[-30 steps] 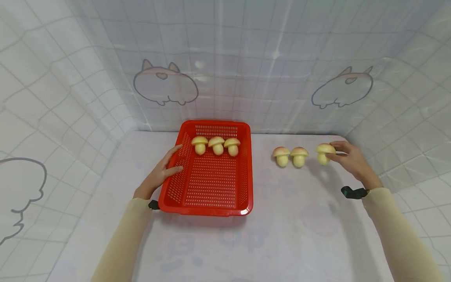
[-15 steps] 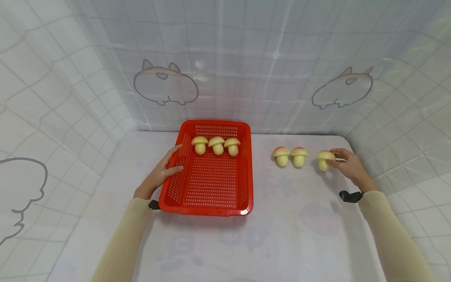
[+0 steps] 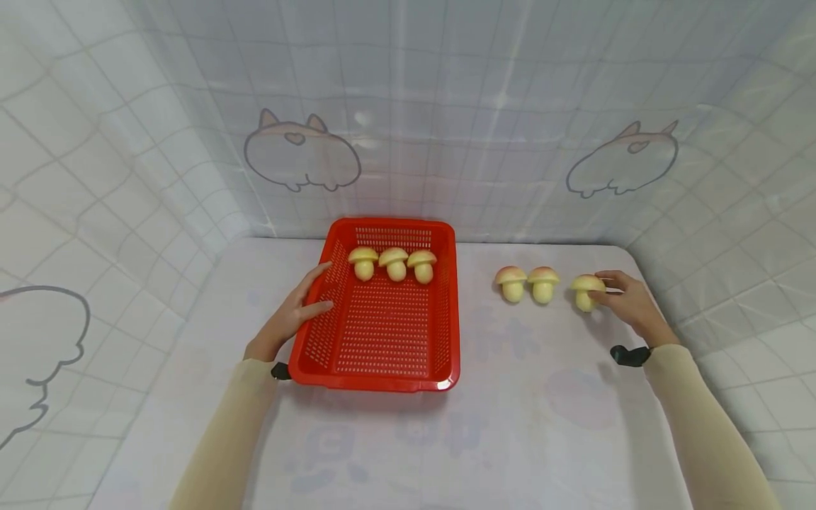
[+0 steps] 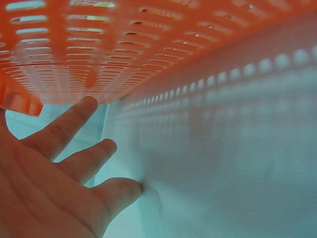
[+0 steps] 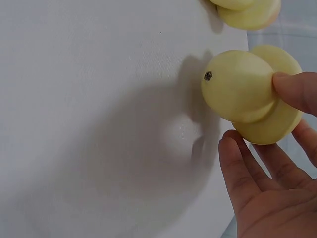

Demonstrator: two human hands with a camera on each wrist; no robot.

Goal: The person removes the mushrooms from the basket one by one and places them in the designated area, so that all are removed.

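At the right, my right hand pinches a toy mushroom by its cap. The right wrist view shows the thumb on the mushroom and fingertips below the cap; whether it touches the table, I cannot tell. To its left lie two more pale yellow mushrooms with pinkish caps, one beside the other. My left hand rests over the left rim of a red plastic basket, thumb and index finger reaching inside. Other fingers extend loosely outside, under the basket's side in the left wrist view.
Three mushrooms stand in a row at the basket's far end. White table lies in front and between basket and loose mushrooms. A tiled-pattern sheet rises behind the table and along both sides.
My right hand has lowered the mushroom and brought it slightly toward me, and in the last half second barely moved. The left hand and basket stay in place.
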